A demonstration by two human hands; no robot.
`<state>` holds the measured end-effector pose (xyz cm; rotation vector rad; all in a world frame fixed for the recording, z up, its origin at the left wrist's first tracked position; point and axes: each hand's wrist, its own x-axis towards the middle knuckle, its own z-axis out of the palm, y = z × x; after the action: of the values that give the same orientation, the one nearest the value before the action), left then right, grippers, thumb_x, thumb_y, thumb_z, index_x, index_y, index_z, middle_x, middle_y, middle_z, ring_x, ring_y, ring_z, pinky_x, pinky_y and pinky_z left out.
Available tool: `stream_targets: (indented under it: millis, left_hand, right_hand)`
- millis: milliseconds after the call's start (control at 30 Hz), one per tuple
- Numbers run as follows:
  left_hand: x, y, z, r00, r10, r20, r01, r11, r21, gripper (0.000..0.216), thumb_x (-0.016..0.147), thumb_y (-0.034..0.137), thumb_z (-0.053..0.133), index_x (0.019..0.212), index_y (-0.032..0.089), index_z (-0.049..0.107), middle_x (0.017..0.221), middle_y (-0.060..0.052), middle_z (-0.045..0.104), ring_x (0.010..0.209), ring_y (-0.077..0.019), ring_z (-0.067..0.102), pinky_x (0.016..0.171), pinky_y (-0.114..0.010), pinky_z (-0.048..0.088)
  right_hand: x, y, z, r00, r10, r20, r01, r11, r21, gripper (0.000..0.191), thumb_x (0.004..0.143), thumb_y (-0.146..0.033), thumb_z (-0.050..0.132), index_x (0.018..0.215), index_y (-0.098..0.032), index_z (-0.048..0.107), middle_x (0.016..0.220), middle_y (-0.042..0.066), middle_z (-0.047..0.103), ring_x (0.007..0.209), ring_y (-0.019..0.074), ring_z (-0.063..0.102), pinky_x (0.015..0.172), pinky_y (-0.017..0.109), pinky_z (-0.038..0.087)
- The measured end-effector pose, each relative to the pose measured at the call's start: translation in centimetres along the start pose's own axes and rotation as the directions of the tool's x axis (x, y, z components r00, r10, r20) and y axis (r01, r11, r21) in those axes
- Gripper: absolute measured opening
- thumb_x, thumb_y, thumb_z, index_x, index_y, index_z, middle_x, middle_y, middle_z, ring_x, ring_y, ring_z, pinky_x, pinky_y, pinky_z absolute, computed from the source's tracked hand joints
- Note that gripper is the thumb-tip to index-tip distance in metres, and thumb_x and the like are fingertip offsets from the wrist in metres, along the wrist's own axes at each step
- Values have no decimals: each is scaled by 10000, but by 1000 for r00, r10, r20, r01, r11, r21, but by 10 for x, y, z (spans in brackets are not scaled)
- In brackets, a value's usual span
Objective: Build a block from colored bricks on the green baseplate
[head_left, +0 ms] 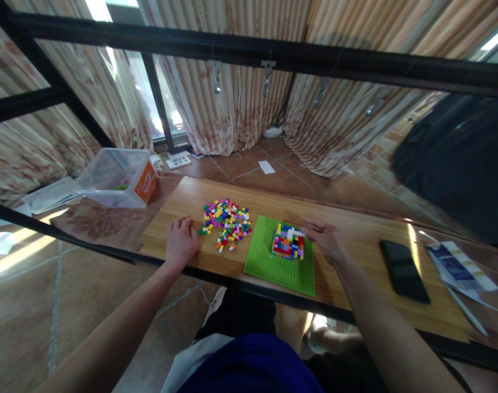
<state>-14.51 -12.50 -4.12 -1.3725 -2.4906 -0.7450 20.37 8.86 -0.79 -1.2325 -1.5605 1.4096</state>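
While the left grip (181, 240) curls closed beside multicoloured plastic bricks (222, 214), seemingly for reach, the right grip (325, 237), pinch unclear, flanks a boxy multicoloured build (289, 243).

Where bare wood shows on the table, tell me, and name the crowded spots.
Bare tabletop shows between the right hand and the phone, and at the left end, beyond the left hand and loose bricks. It is crowded from those bricks across the green baseplate with its brick block, and right of the phone, where papers lie.
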Motion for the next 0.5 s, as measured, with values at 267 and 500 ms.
stream_targets:
  millis: [267,500]
  left_hand:
    - [0,2,-1,1000,-14,-5,14,1000,-3,325,885,214,423,1108,127,642,1192,-179,632,1150,-329,552,1033,-489,408]
    - [-2,6,-3,999,-43,18,43,999,3,317,897,191,423,1112,109,642,1188,-181,634,1148,-329,543,1043,-469,412]
  right_hand:
    - [-9,0,1,992,-75,-98,67,994,-84,521,611,-529,768,978,-162,728,853,70,768,759,207,704,720,354,560]
    - [-62,-29,52,905,-424,-29,374,827,-419,295,898,-423,565,978,-205,748,999,98,754,906,234,688,849,380,529]
